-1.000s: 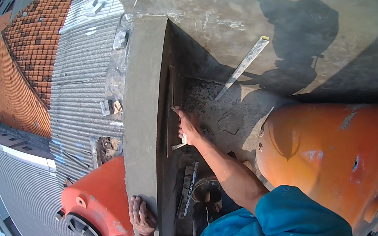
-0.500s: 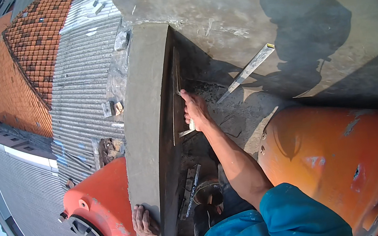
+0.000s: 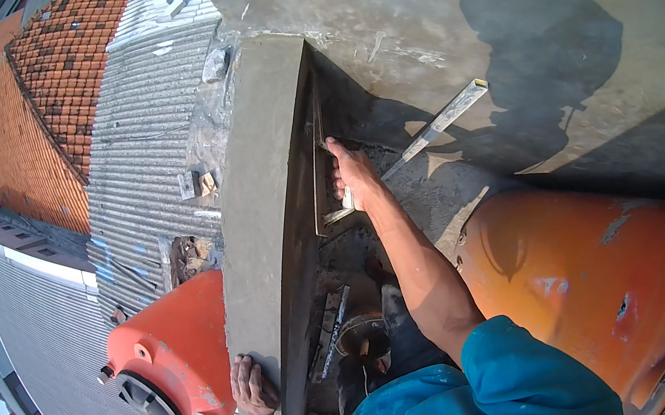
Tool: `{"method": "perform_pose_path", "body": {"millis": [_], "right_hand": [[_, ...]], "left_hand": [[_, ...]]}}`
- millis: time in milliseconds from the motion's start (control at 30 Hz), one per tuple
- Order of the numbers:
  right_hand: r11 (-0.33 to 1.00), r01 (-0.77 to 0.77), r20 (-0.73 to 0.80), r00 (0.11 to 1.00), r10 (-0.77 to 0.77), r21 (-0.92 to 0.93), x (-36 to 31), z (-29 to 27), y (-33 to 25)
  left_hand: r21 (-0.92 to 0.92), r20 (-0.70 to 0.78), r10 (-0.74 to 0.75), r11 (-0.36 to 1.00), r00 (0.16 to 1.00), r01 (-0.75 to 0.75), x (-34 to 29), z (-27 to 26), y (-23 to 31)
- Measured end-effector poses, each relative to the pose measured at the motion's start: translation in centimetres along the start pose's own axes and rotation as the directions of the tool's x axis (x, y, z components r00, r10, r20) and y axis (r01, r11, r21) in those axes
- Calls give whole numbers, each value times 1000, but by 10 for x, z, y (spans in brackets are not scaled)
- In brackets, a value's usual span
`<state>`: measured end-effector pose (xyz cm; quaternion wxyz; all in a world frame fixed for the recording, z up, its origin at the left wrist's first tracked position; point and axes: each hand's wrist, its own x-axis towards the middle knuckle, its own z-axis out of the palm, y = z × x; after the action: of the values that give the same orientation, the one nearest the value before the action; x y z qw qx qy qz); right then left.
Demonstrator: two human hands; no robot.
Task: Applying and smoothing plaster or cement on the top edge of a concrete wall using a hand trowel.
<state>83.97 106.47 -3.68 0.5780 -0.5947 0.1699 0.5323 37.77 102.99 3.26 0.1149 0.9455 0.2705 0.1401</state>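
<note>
My right hand [image 3: 354, 174] is closed round the pale handle of a long, thin plastering float [image 3: 318, 197]. Seen nearly edge-on, the float lies along the shaded inner face of a low grey plastered wall [image 3: 261, 175]; I cannot tell whether its whole face touches. Lower down, my left hand [image 3: 252, 386] rests on the flat top of this wall near its left edge. Its fingers lie stretched out with nothing in them.
A straight metal bar [image 3: 438, 128] leans at the right of my right hand. A large orange tank [image 3: 591, 278] stands at the right, a red tank [image 3: 180, 347] beyond the wall. Below are a bucket [image 3: 365, 336] and a mortar-spattered strip [image 3: 335, 330]. Corrugated roofing [image 3: 146, 116] spreads left.
My right hand has slid the float a little farther up along the wall's inner face. My left hand stays on the wall top.
</note>
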Motion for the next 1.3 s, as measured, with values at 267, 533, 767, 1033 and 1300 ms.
{"method": "perform_pose_path", "body": {"millis": [267,533,767,1033,1300], "right_hand": [[991,133,72,989,-133,2,-36,27,-32],[998,62,8,998,-61,-17,-16,9,-23],[985,163,30,986,-161,-63,-48,28,-44],[999,41,-58,997,-41,7,-17,16,-4],[989,143,4,990,-143,23,-32,46,-21]], "left_hand": [[-1,14,-42,999,999,42,3,1,-1],[-16,2,-32,999,999,32,7,6,-5],[-35,11,-31,999,999,32,3,0,-1],[-41,21,-34,999,999,35,4,2,-2],[-56,21,-33,998,999,34,4,-1,-2]]}}
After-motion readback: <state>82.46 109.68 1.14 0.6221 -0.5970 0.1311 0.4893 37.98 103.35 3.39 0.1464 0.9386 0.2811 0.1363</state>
